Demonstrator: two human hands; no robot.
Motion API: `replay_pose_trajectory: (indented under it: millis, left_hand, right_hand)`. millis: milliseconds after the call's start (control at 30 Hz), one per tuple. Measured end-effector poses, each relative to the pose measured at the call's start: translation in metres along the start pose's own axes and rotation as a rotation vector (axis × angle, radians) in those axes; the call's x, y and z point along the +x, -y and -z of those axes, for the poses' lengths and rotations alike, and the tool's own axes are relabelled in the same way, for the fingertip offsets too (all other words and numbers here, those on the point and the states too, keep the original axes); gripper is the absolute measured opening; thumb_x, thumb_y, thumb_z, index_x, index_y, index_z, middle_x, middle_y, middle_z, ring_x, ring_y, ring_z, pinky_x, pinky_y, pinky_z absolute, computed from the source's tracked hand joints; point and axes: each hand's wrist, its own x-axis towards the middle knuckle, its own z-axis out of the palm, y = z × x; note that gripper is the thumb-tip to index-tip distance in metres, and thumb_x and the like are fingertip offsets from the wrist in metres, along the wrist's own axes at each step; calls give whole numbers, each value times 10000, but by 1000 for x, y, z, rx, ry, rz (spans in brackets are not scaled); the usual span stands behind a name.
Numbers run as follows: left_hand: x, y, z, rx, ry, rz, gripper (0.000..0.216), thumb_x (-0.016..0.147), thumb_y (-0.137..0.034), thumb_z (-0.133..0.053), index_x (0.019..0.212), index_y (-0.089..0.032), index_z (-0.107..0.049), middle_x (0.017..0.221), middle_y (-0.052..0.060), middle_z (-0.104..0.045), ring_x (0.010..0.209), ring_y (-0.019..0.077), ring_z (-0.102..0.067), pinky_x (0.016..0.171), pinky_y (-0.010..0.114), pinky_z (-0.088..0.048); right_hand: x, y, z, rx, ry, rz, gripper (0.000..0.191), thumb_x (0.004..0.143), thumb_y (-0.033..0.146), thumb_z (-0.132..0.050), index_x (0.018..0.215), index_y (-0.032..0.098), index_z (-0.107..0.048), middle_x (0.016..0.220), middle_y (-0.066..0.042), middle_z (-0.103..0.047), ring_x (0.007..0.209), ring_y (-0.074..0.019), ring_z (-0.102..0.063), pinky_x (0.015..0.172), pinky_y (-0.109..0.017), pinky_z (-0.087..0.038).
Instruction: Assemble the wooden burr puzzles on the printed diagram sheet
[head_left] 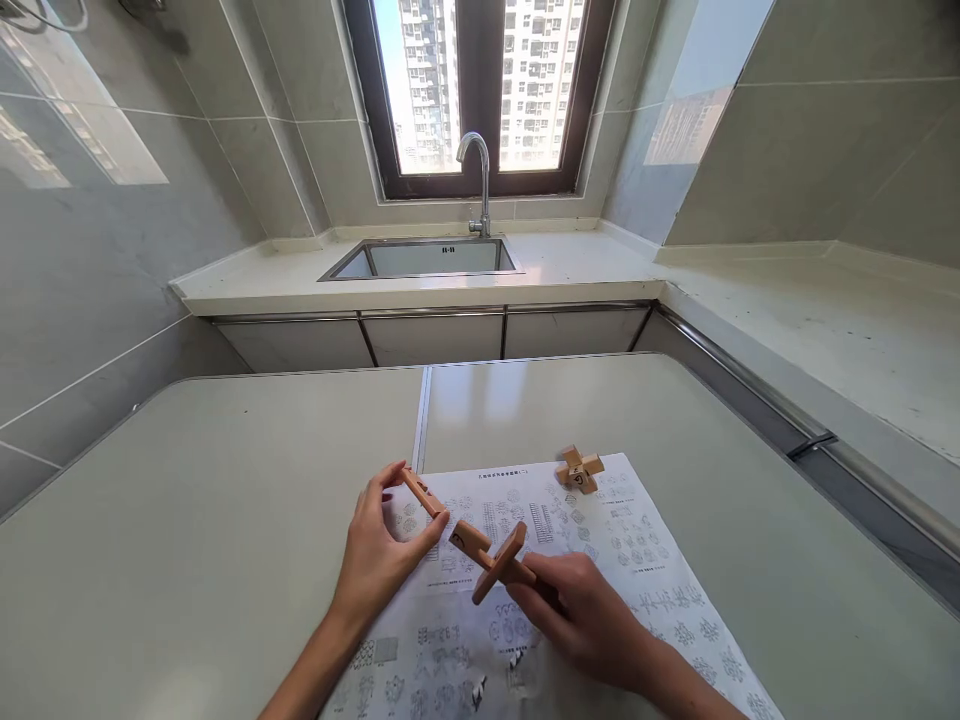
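Note:
My left hand (377, 555) pinches a short wooden puzzle bar (421, 492) between thumb and fingertips, holding it slanted above the paper. My right hand (581, 612) grips a pair of wooden bars joined in a cross (493, 557), just right of the left hand's bar. The two wooden parts are close but apart. An assembled wooden burr puzzle (579, 469) sits on the far right part of a printed instruction sheet (637, 560) that lies on the table under both hands.
The grey-white table (210, 520) has a seam down its middle. Beyond it runs a counter with a steel sink (421, 259) and tap (480, 180) under a window. A second counter (825, 340) runs along the right wall.

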Motion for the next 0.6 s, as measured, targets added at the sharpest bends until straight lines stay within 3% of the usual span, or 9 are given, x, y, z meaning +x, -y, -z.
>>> replay_pose_trajectory:
  millis: [233,467,600]
  left_hand:
    - [-2,10,-3,301,9,-238,642,839,-437,-746,1402,-246,-503,1337,109,-628,1262,364,-564,1071,561,-462]
    - [2,10,2,352,18,-252,594,847,-446,-722,1369,-235,-533,1261,107,-645,1197,366,-581,1019,533,-479]
    - [7,16,6,394,23,-242,601,829,-440,-718,1357,-213,-545,1259,120,-653,1194,377,-582,1039,546,-458]
  right_hand:
    - [2,1,3,25,-49,-5,339,1051,327,-507,734,217,-458,620,70,-336,553,-110,-266,532,-256,-253]
    - [3,5,4,55,-59,-10,434,1071,477,-473,753,201,-579,607,55,-345,546,-123,-278,525,-265,-258]
    - [3,6,5,74,-57,-27,421,1075,476,-460,777,204,-580,623,51,-354,558,-129,-288,543,-275,-258]
